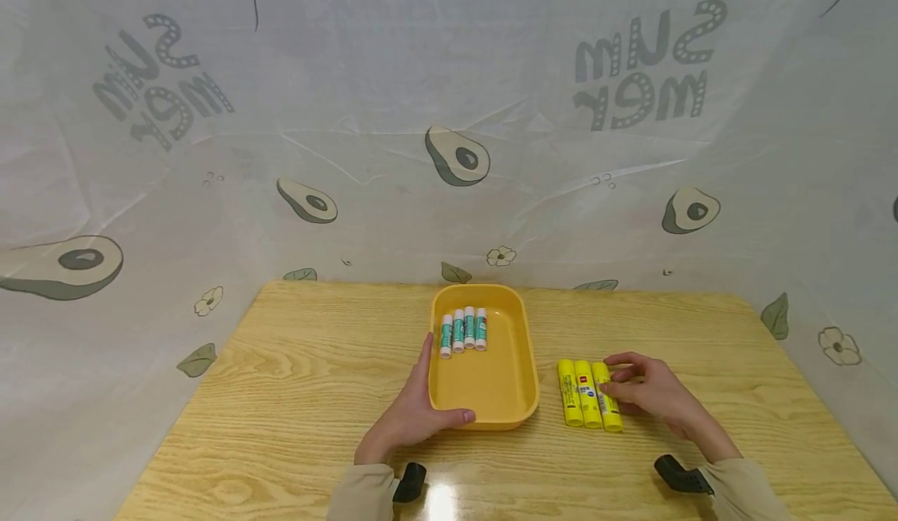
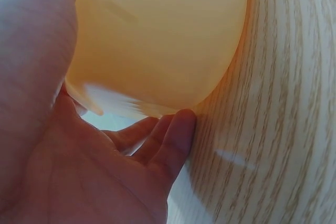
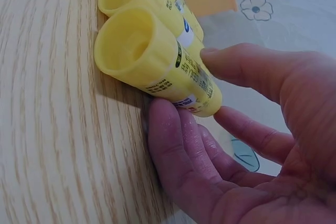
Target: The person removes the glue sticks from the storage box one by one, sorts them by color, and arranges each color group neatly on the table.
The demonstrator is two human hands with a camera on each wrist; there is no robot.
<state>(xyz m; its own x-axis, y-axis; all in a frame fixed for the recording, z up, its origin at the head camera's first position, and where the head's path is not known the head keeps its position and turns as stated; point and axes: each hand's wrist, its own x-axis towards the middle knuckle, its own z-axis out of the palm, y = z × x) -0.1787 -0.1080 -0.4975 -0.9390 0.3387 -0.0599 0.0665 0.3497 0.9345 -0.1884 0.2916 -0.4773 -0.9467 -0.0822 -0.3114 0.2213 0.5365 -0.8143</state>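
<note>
My left hand (image 1: 414, 412) holds a yellow plastic tray (image 1: 529, 365) by its near left corner, thumb over the near rim and fingers along the left side. Up close, the left wrist view has the tray's wall (image 2: 163, 35) between thumb and fingers (image 2: 176, 137). Inside the tray, several white-and-green glue sticks (image 1: 459, 330) lie in a row toward the far left. To the right, three yellow glue sticks (image 1: 588, 395) lie side by side on the table. My right hand (image 1: 652, 388) pinches the rightmost yellow glue stick (image 3: 168, 66), thumb on top and fingers along its outer side.
The wood-grain table (image 1: 316, 365) runs back to a pale curtain (image 1: 393, 217) printed with avocados, leaves and lettering. This sheet also borders the left and right sides. A black wrist strap (image 1: 410, 482) is on the left wrist, another (image 1: 680, 476) on the right.
</note>
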